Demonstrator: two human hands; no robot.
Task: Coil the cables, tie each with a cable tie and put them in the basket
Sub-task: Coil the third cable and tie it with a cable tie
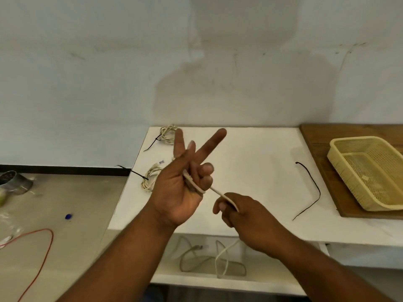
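- White table (250,149) against a pale wall bears two tied coils: far coil (168,132) and near coil (151,177).
- One loose cable tie (314,186) lies beside one basket (370,171) on a wooden board (316,136).
- Our left hand (181,188) spreads two fingers straight and curls two round one cable (218,192).
- Our right hand (246,219) pinches it.

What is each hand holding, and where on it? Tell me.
Both hold the same white cable. The left hand grips it near its end with curled fingers; the right hand pinches it a little further along.
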